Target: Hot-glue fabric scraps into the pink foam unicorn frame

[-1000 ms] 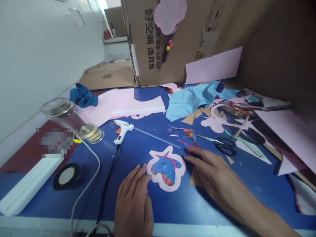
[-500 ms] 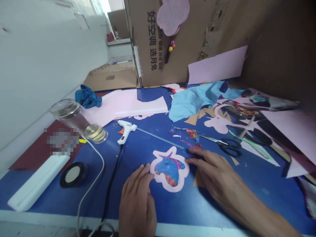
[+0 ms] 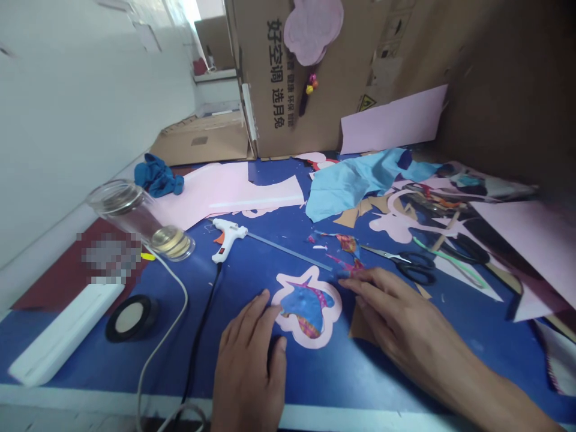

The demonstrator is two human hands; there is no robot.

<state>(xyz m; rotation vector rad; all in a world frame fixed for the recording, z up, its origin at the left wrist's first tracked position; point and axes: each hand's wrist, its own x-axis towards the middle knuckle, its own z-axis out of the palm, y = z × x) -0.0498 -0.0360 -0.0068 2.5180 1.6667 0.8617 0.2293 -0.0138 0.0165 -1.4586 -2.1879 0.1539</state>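
Lobed pink-paper cutout with blue patterned fabric centre [image 3: 307,309]: flat, near front edge of blue table [image 3: 324,381]. Left hand [image 3: 247,354], fingers loosely extended, at its rim; right hand [image 3: 396,312], slackly bent, beside it (neither grips anything I can see).

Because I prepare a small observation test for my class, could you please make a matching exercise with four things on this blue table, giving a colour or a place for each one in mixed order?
Things:
1. glue gun
2. wavy-edged piece
3. tape roll
4. glass jar

Colours and places:
A. transparent
B. between the left hand and the right hand
C. black, with a pale centre
D. mostly white, with some orange

Right pairs: 1-D, 2-B, 3-C, 4-A
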